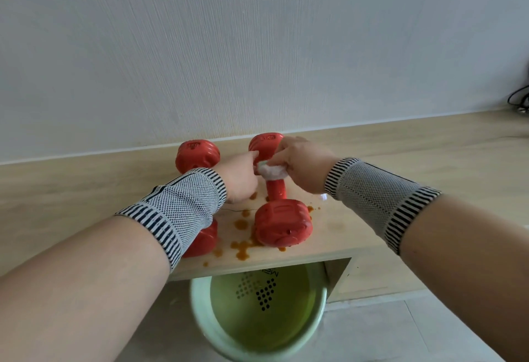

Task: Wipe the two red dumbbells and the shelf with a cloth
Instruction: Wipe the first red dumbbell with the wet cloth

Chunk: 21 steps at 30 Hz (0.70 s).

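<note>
Head camera view looks down on a pale wooden shelf [386, 227] that runs along a white textured wall [257, 47]. Two red plastic-coated dumbbells lie on the shelf, side by side, with their handles pointing from the wall toward the shelf's front edge. The right red dumbbell [282, 223] shows its near head close to the front edge, its far head by the wall and a short stretch of red handle between them. The left red dumbbell [197, 155] lies just beside it, its handle and much of its near head hidden behind the left forearm.

A small white cloth [270, 172] is wrapped around the right dumbbell's handle, nearer its far head. The right hand [303, 168] comes over that handle from the right, with its fingers curled over the cloth and gripping it. The left hand [239, 180] reaches in from the left between the two dumbbells; its thumb or fingertip touches the cloth's left edge, but whether it actually grasps the cloth cannot be told. Both wrists wear grey knitted wristbands with black-and-white striped edges [183, 210].

Orange-brown sauce-like splatters [242, 245] spot the shelf around and in front of the right dumbbell's near head. Below the shelf's front edge stands a light green round plastic basin [200, 318] holding yellowish water. At the shelf's far right end, by the wall, lies a black cable [518, 98].
</note>
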Tool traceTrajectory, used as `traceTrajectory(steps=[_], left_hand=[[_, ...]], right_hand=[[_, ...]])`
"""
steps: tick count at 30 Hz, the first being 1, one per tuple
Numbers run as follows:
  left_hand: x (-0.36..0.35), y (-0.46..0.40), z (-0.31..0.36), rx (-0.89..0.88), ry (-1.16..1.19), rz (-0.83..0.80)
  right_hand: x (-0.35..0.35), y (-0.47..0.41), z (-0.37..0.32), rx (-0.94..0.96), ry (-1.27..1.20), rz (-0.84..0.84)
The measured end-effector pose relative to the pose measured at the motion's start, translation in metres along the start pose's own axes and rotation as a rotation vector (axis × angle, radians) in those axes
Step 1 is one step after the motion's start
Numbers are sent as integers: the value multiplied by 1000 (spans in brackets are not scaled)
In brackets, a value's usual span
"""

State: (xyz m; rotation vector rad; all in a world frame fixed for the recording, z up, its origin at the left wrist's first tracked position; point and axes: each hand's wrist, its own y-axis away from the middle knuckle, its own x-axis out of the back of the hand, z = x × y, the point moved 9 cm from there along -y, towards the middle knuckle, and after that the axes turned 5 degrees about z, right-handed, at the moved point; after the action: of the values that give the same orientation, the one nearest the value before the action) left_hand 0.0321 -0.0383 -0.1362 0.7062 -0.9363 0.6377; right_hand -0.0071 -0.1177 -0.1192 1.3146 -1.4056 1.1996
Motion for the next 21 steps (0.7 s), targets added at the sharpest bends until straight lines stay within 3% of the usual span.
traceTrajectory(steps=[4, 8, 16, 21], left_hand=[[2, 1, -6, 7, 31, 14], [3, -1, -11, 20, 132, 27], [2, -9, -1, 24, 103, 90], [-2, -14, -1, 105, 131, 60]], right_hand=[[0, 1, -5, 46, 54, -5], [1, 30, -3, 25, -242, -27], [-1, 10, 32, -222, -300, 77], [-4, 27, 49, -309, -433, -85]])
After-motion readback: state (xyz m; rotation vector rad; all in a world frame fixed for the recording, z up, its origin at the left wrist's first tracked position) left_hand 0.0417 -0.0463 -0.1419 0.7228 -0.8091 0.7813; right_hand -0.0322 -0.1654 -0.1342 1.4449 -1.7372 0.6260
